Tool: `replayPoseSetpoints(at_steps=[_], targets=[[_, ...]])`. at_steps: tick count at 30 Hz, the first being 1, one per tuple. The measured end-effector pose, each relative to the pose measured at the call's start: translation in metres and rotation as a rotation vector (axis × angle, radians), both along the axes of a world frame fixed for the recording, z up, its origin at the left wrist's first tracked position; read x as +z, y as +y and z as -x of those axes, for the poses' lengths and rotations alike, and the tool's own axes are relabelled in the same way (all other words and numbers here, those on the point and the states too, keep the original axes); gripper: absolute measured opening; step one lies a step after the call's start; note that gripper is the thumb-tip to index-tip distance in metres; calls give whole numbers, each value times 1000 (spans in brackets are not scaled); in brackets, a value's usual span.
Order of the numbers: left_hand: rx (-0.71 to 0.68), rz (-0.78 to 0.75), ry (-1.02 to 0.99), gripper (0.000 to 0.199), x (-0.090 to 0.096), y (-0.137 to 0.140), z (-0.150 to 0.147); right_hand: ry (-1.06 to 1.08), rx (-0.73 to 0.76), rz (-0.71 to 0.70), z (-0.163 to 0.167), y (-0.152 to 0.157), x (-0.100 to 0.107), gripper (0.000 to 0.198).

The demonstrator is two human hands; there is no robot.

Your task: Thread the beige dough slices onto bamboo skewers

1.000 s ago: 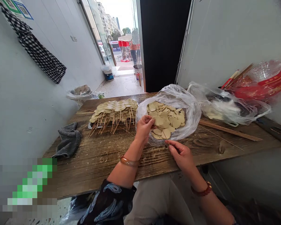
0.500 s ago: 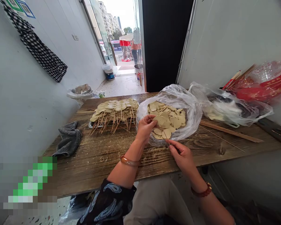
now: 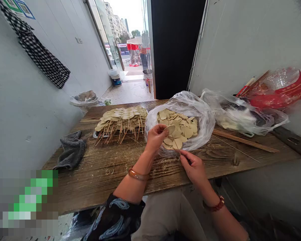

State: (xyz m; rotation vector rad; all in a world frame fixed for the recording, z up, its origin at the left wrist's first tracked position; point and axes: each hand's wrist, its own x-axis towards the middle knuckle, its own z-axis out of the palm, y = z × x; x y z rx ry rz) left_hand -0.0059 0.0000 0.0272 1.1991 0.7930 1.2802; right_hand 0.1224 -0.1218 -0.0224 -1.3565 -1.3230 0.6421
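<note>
My left hand [image 3: 156, 136] pinches a thin, pale, round slice [image 3: 170, 129], which looks like potato, between thumb and fingers. Lower and to the right, my right hand [image 3: 192, 164] is closed on the near end of a thin wooden skewer [image 3: 178, 149]. That skewer points up and left toward the held slice; whether its tip touches the slice I cannot tell. Beneath both hands, an open clear plastic bag [image 3: 206, 125] contains many loose slices [image 3: 188, 129]. To the left, a stack of skewered slices [image 3: 122, 115] lies on a tray, sticks facing me.
Bare skewers [image 3: 245, 140] lie on the wooden table [image 3: 110, 180] at right, near a dark handle [image 3: 291, 139]. Behind them sits another plastic bag [image 3: 240, 117]. A grey cloth [image 3: 71, 150] rests at the left edge. Beyond the table is a doorway with buckets [image 3: 115, 78].
The slice in my left hand has tilted and shows a narrower face. My right hand keeps its grip on the skewer. The whole view has shifted slightly.
</note>
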Motion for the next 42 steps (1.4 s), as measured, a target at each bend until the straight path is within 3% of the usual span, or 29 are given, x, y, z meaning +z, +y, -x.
replayPoseSetpoints(at_steps=[15, 30, 42], targets=[[30, 0, -50, 20, 0, 2, 0, -9, 0, -29, 1, -2, 2, 29], [-40, -28, 65, 18, -4, -3, -6, 22, -63, -3, 2, 5, -6, 31], [-92, 281, -151, 32, -4, -4, -3, -47, -65, -56, 4, -2, -1, 30]])
